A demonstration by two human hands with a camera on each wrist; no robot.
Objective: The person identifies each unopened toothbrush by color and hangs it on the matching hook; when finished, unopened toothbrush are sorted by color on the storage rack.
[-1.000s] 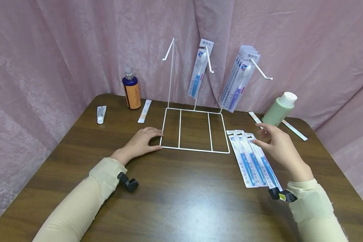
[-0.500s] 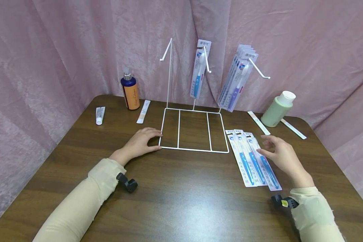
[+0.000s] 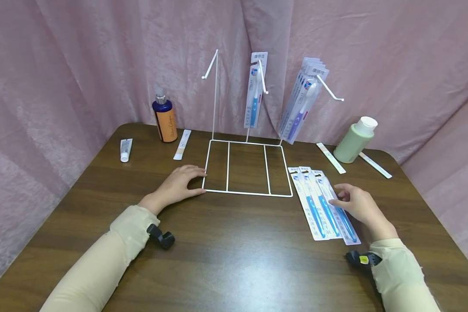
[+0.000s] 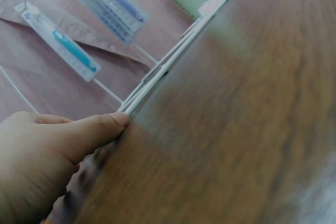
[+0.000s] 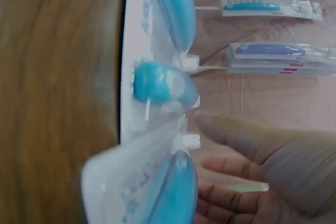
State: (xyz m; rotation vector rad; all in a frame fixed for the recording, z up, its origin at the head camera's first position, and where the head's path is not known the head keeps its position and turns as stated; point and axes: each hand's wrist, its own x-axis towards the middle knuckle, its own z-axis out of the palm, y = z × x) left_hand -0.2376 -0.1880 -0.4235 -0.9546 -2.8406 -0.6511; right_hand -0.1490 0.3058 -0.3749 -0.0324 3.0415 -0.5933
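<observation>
A white wire display rack stands on the table with three hooked uprights. My left hand rests at its left front, the thumb at the corner and the fingertips along the left wire. Three packaged blue toothbrushes lie side by side, the last two overlapping. My right hand hovers over the rightmost toothbrush pack, thumb and index apart. One blue toothbrush pack hangs on the middle hook; several packs with a purple toothbrush in front hang on the right hook. Nothing hangs on the left hook.
At the back left are an orange-labelled dark blue bottle, a small white tube and a slim white sachet. A green bottle leans at the back right, between a white sachet and another sachet. A pink curtain hangs behind.
My right hand has come down and toward me, from beside the green bottle to above the rightmost toothbrush pack. The left hand keeps its place at the rack. The head view has shifted slightly.
</observation>
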